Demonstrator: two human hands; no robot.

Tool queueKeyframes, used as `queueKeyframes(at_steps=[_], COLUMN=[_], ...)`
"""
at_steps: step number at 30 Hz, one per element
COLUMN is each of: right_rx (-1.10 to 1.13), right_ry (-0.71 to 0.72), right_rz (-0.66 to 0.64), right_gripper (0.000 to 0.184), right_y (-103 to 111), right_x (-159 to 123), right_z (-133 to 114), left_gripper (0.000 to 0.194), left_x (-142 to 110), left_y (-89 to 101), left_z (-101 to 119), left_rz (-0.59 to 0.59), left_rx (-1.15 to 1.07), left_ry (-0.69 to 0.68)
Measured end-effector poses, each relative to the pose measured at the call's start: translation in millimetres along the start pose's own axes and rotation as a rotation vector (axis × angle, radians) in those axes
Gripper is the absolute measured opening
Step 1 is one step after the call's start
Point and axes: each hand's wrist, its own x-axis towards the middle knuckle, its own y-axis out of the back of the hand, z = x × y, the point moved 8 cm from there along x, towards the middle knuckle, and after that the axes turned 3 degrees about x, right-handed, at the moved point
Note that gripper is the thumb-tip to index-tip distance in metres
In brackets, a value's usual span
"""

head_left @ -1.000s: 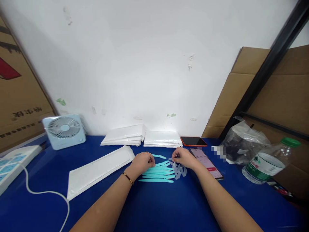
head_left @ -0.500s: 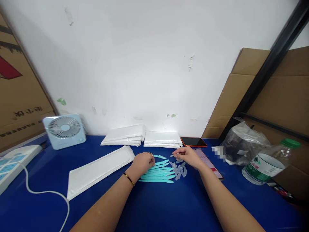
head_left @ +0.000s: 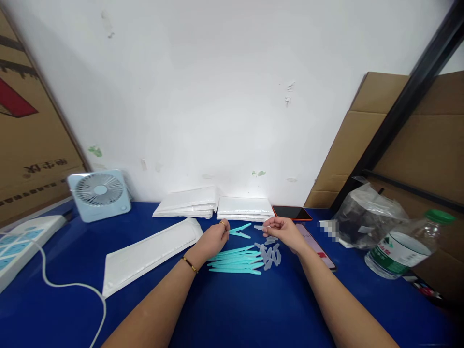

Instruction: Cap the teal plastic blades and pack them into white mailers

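My left hand [head_left: 215,239] is closed on a turquoise eyebrow razor [head_left: 243,226] that points right. A second turquoise razor [head_left: 242,235] lies just under it on the table. Nearer to me, several more razors [head_left: 235,261] are laid side by side, blade ends to the right. With thumb and fingertips, my right hand [head_left: 284,233] pinches a small translucent blade cap [head_left: 258,227], a short gap from the held razor's tip. Below that hand, a loose pile of such caps [head_left: 268,255] sits right of the razors.
White padded envelopes are stacked at the wall [head_left: 244,207]; one long envelope [head_left: 152,256] lies left. A blue fan [head_left: 101,195], a power strip [head_left: 29,246] and its cable stand further left. Phones [head_left: 292,212], a plastic bag [head_left: 369,212] and a bottle [head_left: 397,251] are right.
My left hand has lifted away from the row of razors, toward the wall, with one razor now in it. My right hand has shifted slightly, still pinching the cap.
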Motion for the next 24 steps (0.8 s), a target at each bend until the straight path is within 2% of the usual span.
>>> queueKeyframes(at_steps=[4,10,17,24], right_rx=[0.072,0.052,-0.119,-0.152], right_ry=[0.072,0.148,0.285,0.300], right_rz=[0.065,0.066,0.011,-0.025], right_gripper=[0.035,0.026,0.020,0.016], right_y=[4,0,-6,-18], right_x=[-2,-5,-7,-11], right_z=[-10,-18,-29,-36], left_gripper=[0.022,0.035,0.031,0.028], left_x=[1,1,-2,-2], left_y=[-1.5,0.3,4.0,0.3], left_z=[2,7,10,13], left_rz=[-0.036,-0.056,-0.041,-0.033], left_rx=[-0.049,0.173,0.298,0.321], left_ry=[-0.003,0.009,0.010,-0.029])
